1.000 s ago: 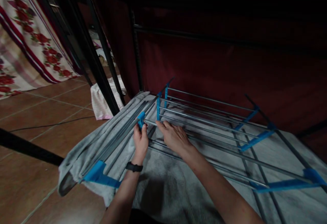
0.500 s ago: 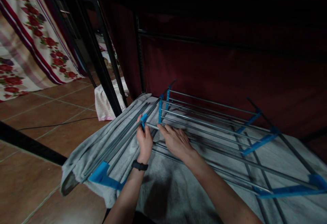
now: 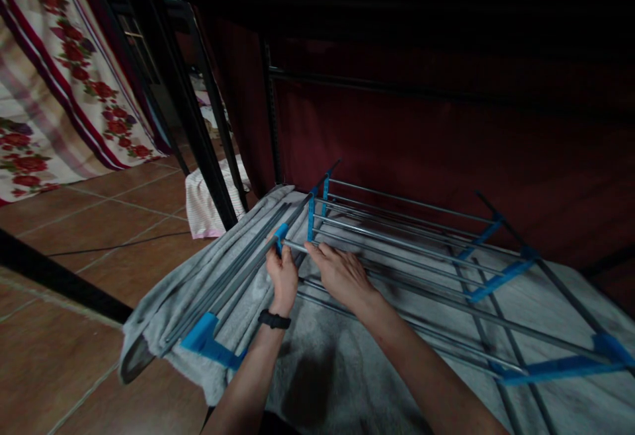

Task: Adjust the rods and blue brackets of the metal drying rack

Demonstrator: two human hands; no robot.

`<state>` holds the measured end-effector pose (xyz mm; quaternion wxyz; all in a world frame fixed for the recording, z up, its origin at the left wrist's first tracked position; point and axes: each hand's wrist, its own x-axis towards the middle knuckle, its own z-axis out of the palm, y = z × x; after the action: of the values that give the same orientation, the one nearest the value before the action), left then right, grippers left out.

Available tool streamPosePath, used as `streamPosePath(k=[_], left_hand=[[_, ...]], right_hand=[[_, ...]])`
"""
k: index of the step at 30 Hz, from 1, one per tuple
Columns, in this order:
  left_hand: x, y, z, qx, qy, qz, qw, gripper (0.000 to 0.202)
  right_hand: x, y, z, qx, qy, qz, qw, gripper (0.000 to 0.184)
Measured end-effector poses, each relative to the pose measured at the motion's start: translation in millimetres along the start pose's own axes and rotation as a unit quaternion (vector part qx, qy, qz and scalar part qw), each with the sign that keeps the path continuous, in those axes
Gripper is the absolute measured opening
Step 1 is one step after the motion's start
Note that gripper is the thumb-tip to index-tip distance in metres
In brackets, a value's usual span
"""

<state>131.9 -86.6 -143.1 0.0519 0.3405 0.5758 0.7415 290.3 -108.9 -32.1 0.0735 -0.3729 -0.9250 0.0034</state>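
A rack of grey metal tubes and blue plastic brackets, like a clothes drying rack, lies on a grey blanket. My left hand, with a black band on the wrist, is closed around a small blue connector on a side tube. From that connector a thin metal rod runs right, under my right hand. The fingers of my right hand are closed over this rod, close to its left end. A larger blue corner piece sits nearer to me, left of my left forearm.
Loose grey tubes lie along the blanket's left side. Black metal posts stand at the left, with a dark red cloth behind the rack. A striped cloth hangs beyond a post, above the tiled floor.
Both hands keep their places on the connector and rod. The whole view has shifted very slightly; the rack looks the same.
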Motion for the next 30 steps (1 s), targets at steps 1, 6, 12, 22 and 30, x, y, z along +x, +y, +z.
streamPosePath(k=[1,6,12,22,30], left_hand=[[0,0,0.2,0.002,0.002,-0.005,1.000,0.036],[-1,4,-0.6,-0.001,0.003,-0.007,1.000,0.035],[-3,10,-1.0,-0.007,-0.010,0.012,1.000,0.035],[-4,8,0.0,0.023,-0.001,0.010,1.000,0.038],[-10,15,-14.1,0.063,-0.049,0.029,0.996,0.057]], right_hand=[[0,0,0,0.002,-0.002,0.000,1.000,0.058],[0,2,1,0.004,0.002,-0.008,1.000,0.060],[-1,2,1,0.009,0.007,-0.014,1.000,0.058],[2,2,2,0.021,0.008,0.000,1.000,0.056],[-15,3,-4,0.031,0.087,-0.024,0.995,0.049]])
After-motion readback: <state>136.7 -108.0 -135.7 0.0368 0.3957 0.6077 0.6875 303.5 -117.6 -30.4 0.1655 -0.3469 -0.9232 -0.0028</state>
